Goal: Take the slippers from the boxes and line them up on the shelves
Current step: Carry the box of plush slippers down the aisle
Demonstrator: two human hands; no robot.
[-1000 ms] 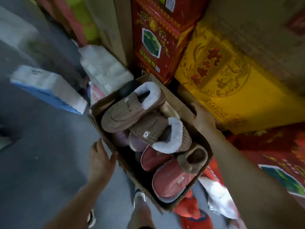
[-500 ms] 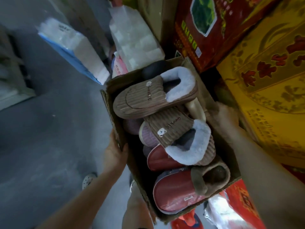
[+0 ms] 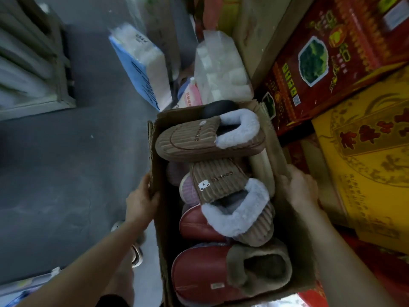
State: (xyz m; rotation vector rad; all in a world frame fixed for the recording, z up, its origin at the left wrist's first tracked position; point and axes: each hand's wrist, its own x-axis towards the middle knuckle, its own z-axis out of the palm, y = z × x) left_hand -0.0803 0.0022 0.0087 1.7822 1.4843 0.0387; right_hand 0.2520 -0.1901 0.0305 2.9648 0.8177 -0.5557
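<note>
Grey shelving (image 3: 33, 69) is standing at far left, beyond the concrete floor (image 3: 66, 173). The left hand (image 3: 141, 201) is gripping the cardboard box (image 3: 156, 151) by its wall. The slippers (image 3: 210, 138) are lying piled inside, so unpacking is apparently not yet begun. The right hand (image 3: 302, 187) is clasping the opposite wall, beside stacked gift cartons (image 3: 365, 151).

- On my feed the cardboard box (image 3: 161, 229) was plain brown;
- the top slipper (image 3: 192, 140) was brown ribbed corduroy with a pale grey-white fleece cuff;
- the second corduroy slipper (image 3: 217, 180) was the same brown, with a small white patch;
- the lilac slipper (image 3: 188, 189) was ribbed and pinkish;
- the red slipper (image 3: 199, 269) nearest me was dark red, lined in tan fleece;
- the red carton (image 3: 354, 52) bore gold lettering and a green medallion;
- the yellow carton (image 3: 371, 185) carried red characters and brownish ornament;
- the floor (image 3: 66, 173) read to me as flat grey.
</note>
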